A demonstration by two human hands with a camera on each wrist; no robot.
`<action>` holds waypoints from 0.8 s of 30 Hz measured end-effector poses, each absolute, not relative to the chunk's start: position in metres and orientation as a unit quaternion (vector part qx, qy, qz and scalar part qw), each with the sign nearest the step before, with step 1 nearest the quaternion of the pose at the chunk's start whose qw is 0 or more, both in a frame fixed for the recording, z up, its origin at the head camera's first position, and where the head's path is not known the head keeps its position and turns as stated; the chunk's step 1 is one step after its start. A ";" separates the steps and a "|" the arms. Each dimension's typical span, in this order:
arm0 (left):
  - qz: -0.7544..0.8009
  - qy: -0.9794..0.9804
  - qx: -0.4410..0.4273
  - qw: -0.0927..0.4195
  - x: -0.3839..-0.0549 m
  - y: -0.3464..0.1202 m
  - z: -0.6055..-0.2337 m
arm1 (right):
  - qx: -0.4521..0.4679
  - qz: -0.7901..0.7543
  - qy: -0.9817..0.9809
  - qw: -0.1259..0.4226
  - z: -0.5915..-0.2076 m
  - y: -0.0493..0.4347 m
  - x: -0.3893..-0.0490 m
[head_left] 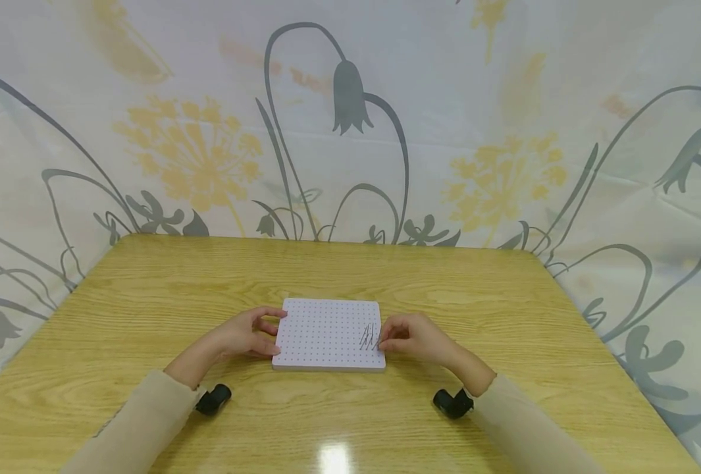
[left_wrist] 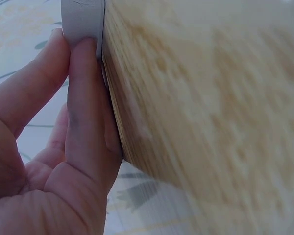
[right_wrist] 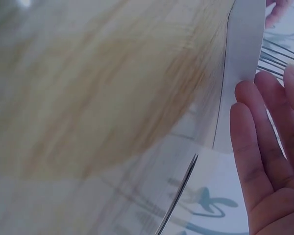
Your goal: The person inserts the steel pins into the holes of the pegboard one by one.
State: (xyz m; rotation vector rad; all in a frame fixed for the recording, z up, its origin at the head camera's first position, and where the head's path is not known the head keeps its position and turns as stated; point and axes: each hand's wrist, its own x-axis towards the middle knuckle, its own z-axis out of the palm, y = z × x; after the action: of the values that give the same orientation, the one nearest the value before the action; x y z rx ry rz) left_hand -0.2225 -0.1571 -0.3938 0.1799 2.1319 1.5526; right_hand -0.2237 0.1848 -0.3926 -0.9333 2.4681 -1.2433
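A white board [head_left: 326,332] dotted with a grid of small holes lies flat on the table. Several thin metal pins [head_left: 366,337] stand at a slant near its right edge. My left hand [head_left: 248,332] rests its spread fingertips against the board's left edge; the left wrist view shows them touching the pale side wall [left_wrist: 82,22]. At the right edge, my right hand [head_left: 414,337] pinches a thin pin between thumb and forefinger, mostly hidden by the fingertips. In the right wrist view, a slim double-pointed metal piece [right_wrist: 178,193] shows; I cannot tell what holds it.
The wood-grain table [head_left: 326,270] extends around the board and meets a flower-patterned cloth [head_left: 350,164] at the back. Black wrist devices [head_left: 214,399] sit below both sleeves, close to the tabletop.
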 end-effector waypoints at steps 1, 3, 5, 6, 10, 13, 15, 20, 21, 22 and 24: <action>0.569 0.781 0.066 0.247 -0.222 -0.157 -0.394 | -0.318 -0.417 0.844 0.110 -0.393 0.185 -0.224; 0.569 0.782 0.066 0.246 -0.222 -0.157 -0.394 | -0.315 -0.408 0.850 0.106 -0.393 0.184 -0.224; 0.569 0.782 0.068 0.246 -0.222 -0.157 -0.394 | -0.312 -0.404 0.854 0.103 -0.393 0.183 -0.224; 0.569 0.782 0.069 0.246 -0.222 -0.157 -0.394 | -0.311 -0.402 0.855 0.102 -0.393 0.183 -0.224; 0.569 0.781 0.073 0.246 -0.222 -0.157 -0.394 | -0.315 -0.400 0.854 0.105 -0.392 0.184 -0.224; 0.571 0.780 0.073 0.247 -0.222 -0.157 -0.394 | -0.322 -0.397 0.853 0.103 -0.392 0.185 -0.224; 0.572 0.779 0.072 0.247 -0.222 -0.157 -0.394 | -0.322 -0.391 0.856 0.101 -0.391 0.187 -0.224; 0.573 0.778 0.072 0.248 -0.222 -0.157 -0.394 | -0.309 -0.375 0.869 0.096 -0.391 0.193 -0.223; 0.573 0.778 0.072 0.248 -0.222 -0.157 -0.394 | -0.308 -0.373 0.870 0.095 -0.391 0.194 -0.223; 0.573 0.778 0.071 0.248 -0.222 -0.157 -0.394 | -0.307 -0.372 0.871 0.095 -0.391 0.196 -0.224; 0.572 0.778 0.071 0.248 -0.222 -0.157 -0.394 | -0.305 -0.370 0.872 0.094 -0.391 0.199 -0.224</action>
State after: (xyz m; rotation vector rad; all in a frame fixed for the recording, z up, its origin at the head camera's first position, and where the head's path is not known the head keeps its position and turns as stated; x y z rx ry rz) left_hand -0.2219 -0.1566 -0.3941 0.1932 2.1205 1.5596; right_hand -0.2237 0.1987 -0.3906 -0.9057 2.5875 -1.0986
